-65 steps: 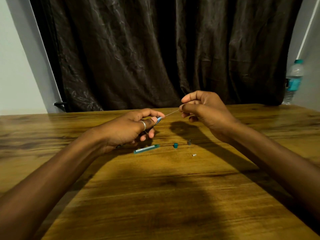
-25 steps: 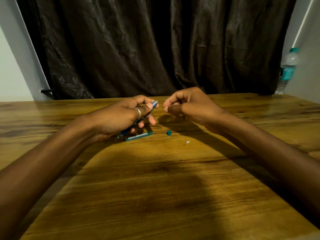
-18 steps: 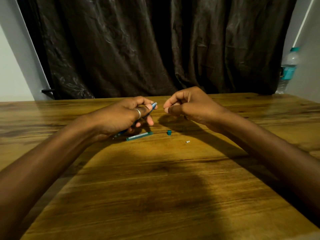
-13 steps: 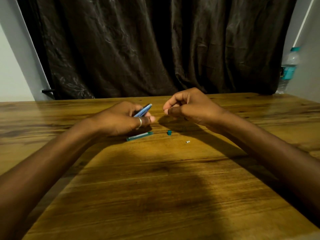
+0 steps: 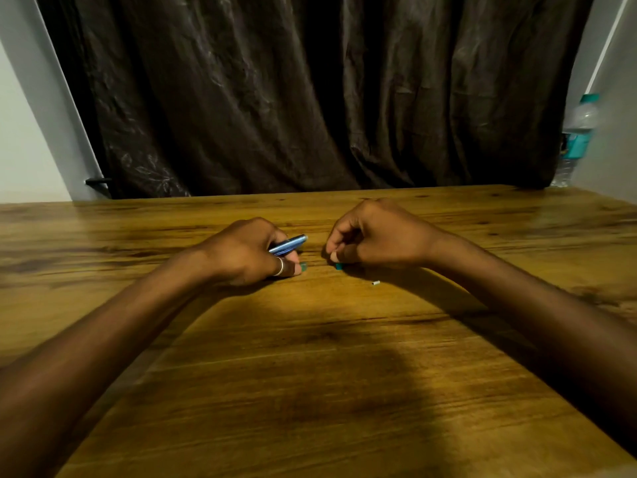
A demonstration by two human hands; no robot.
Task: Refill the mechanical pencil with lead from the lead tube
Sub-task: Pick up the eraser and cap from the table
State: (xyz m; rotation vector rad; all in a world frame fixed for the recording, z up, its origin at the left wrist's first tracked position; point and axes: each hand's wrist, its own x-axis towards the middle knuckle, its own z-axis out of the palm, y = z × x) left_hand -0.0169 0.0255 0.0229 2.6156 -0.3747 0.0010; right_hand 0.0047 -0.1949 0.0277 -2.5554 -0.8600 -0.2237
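Observation:
My left hand (image 5: 251, 251) rests on the wooden table (image 5: 310, 357), closed around the blue mechanical pencil (image 5: 289, 244), whose end points right and slightly up. Its lower fingers cover the teal lead tube (image 5: 303, 267); only the tube's right end shows at the fingertips. My right hand (image 5: 375, 238) is lowered to the table a short gap to the right. Its thumb and forefinger are pinched on the small teal tube cap (image 5: 339, 266). No loose lead is visible.
A tiny white piece (image 5: 375, 282) lies on the table just in front of my right hand. A water bottle (image 5: 579, 132) stands at the far right corner. A dark curtain (image 5: 310, 98) hangs behind the table's back edge.
The lead has gone from between my hands. My left hand turned over and dropped onto the lead tube with the pencil in it. My right hand came down onto the teal cap.

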